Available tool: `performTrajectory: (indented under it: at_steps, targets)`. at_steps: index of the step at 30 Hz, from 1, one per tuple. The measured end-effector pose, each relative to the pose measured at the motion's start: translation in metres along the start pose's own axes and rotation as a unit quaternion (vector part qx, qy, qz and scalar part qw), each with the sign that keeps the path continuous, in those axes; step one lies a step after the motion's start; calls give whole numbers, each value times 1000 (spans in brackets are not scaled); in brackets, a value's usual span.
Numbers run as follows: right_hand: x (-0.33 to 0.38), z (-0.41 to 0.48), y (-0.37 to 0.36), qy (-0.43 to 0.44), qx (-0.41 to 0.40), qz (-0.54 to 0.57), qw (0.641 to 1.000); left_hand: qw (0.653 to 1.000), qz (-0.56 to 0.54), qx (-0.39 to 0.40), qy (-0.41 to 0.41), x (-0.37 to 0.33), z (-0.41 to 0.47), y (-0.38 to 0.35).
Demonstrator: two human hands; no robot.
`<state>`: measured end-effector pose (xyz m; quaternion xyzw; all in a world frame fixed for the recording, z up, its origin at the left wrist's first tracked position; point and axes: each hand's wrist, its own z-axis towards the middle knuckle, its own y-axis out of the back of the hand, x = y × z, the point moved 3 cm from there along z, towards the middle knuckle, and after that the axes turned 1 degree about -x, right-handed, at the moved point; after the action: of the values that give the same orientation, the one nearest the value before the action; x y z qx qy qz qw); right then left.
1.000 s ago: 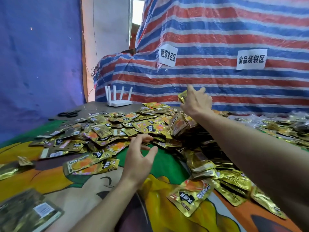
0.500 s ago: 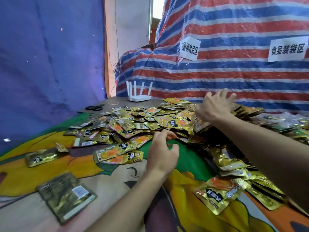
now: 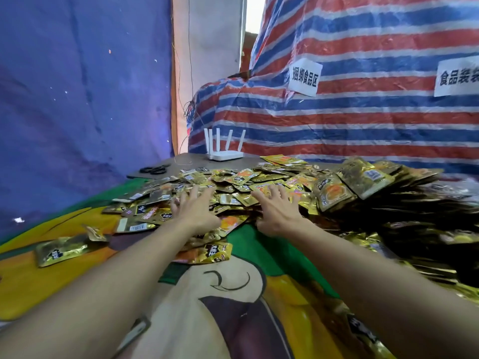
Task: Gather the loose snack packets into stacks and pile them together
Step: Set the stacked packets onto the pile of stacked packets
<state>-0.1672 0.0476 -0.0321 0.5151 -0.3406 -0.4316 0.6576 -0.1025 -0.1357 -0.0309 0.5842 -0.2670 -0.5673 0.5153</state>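
Observation:
Several gold foil snack packets (image 3: 243, 178) lie scattered across the middle of the cartoon-printed table cover (image 3: 233, 301). My left hand (image 3: 194, 207) rests flat on the loose packets with its fingers spread. To its right, my right hand (image 3: 278, 209) lies the same way on the scatter, fingers straight and apart. A taller heap of packets (image 3: 363, 181) rises at the right, darker stacked ones (image 3: 420, 229) below it. A single packet (image 3: 61, 250) lies apart at the left, another (image 3: 207, 253) just below my left wrist.
A white router (image 3: 224, 149) with several antennas stands at the back of the table, black scissors (image 3: 154, 169) to its left. A striped tarp (image 3: 363, 112) with white paper labels rises behind; a blue sheet (image 3: 77, 99) hangs at the left.
My right hand came down from the heap at the right and now lies flat on the loose packets. My left hand moved forward onto them. The camera drew closer.

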Motion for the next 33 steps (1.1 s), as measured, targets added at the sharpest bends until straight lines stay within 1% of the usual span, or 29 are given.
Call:
performTrajectory:
  at_steps: [2,4,7,10,12,14,17,18,20,22,24,26,28,29,31,32,33]
  targets:
    - [-7,9,-9,-28,21,34,999,999,-31,20,-3,6,11,-8]
    - [-10,16,-13,-32,-1,21,999,999,-38,9,-8,9,19,-13]
    - [-11,17,-16,-26,-77,-30,996,998,35,-46,-30,3,18,-20]
    - [-11,10,-17,-17,-115,-37,993,984,83,-137,-81,-7,8,-18]
    - [-11,3,-13,-5,-123,-18,992,974,91,-178,-107,-11,1,-12]
    - [-9,-5,-3,16,-131,4,991,969,86,-195,-125,-14,-6,-5]
    - [-5,-21,16,33,-143,25,989,962,47,-231,-137,-18,-19,9]
    - [-4,-25,23,36,-144,41,988,958,27,-250,-139,-19,-24,15]
    - [-4,-35,38,47,-151,114,981,944,-35,-298,-136,-20,-33,31]
    - [-6,-45,55,61,-173,219,958,924,-97,-351,-111,-24,-42,48]
    - [-10,-58,72,64,-209,304,927,906,-171,-378,-81,-27,-49,65]
    - [-15,-71,85,57,-228,365,901,884,-292,-357,-74,-30,-54,74]
    - [-24,-82,92,45,-246,414,875,848,-419,-309,-96,-37,-60,77]
    - [-28,-88,94,37,-253,441,860,827,-483,-268,-105,-41,-64,77]
    - [-38,-98,95,9,-261,506,822,785,-591,-156,-102,-52,-74,69]
    - [-43,-103,94,-12,-263,538,800,767,-627,-103,-94,-59,-79,61]
    - [-47,-108,93,-37,-264,564,781,757,-643,-68,-89,-65,-83,54]
